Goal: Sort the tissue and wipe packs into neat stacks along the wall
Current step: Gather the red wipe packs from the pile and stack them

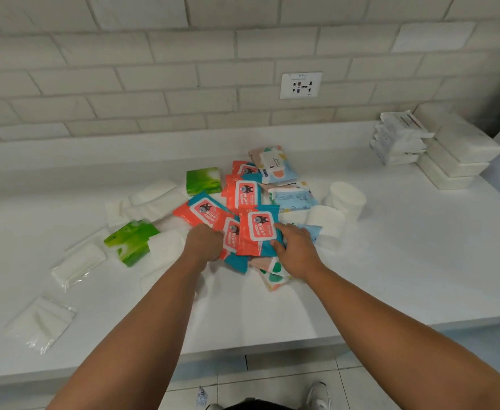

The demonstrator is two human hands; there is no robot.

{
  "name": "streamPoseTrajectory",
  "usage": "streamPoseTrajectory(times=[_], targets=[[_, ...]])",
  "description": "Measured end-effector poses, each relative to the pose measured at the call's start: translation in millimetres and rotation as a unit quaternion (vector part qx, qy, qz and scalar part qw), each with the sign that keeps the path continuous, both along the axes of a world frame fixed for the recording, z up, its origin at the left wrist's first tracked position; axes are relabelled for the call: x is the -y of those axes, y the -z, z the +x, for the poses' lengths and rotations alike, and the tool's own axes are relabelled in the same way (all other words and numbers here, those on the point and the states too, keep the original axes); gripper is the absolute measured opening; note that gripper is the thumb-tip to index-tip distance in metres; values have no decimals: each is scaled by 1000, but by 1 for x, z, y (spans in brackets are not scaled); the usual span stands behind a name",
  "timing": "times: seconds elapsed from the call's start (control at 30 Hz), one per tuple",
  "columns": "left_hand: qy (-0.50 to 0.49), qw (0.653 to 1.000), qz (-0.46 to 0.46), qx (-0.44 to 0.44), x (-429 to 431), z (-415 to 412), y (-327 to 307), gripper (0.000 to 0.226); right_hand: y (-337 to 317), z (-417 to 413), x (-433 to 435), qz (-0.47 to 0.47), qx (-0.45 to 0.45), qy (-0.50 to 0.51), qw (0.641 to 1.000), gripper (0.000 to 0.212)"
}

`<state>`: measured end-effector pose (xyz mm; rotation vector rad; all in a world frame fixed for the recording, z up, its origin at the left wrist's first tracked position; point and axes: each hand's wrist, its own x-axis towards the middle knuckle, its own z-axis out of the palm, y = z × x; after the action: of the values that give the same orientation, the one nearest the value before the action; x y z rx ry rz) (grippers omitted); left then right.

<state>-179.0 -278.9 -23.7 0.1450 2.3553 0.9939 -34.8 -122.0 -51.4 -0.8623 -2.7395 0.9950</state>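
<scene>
A loose pile of packs lies mid-counter. Several orange-and-teal wipe packs overlap there, with pastel patterned packs behind and one at the front. My left hand grips the edge of an orange wipe pack. My right hand holds the right side of the top orange wipe pack. Two green tissue packs and white tissue packs lie to the left. White stacks stand by the wall at right.
The white counter meets a brick-tile wall with a socket. Round white pad rolls sit right of the pile. Clear-wrapped white packs lie near the front left edge. Floor tiles and shoes show below.
</scene>
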Motion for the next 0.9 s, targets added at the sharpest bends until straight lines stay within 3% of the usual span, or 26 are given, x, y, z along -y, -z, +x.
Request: streamPoseTrajectory(times=[0.13,0.23,0.43,0.5,0.6,0.77,0.9], targets=[[0,986,-88,-140,-4,6,-24,32,-23,4,-20,-130,-56,77,987,37],[-55,981,45,-180,-19,20,-42,30,-36,9,-41,-204,-116,78,969,23],[-10,976,210,-55,-83,78,-54,19,-61,28,-66,-375,-175,68,908,22],[-2,969,247,-2,-104,100,-47,18,-63,43,-80,-386,-193,104,896,18],[32,968,249,8,-132,126,-36,25,-59,74,-104,-370,-192,141,898,17],[110,984,140,-16,-175,161,-17,34,-40,127,-144,-361,-143,211,897,13],[167,980,107,-1,-206,187,2,31,-25,161,-170,-283,-107,239,923,27]])
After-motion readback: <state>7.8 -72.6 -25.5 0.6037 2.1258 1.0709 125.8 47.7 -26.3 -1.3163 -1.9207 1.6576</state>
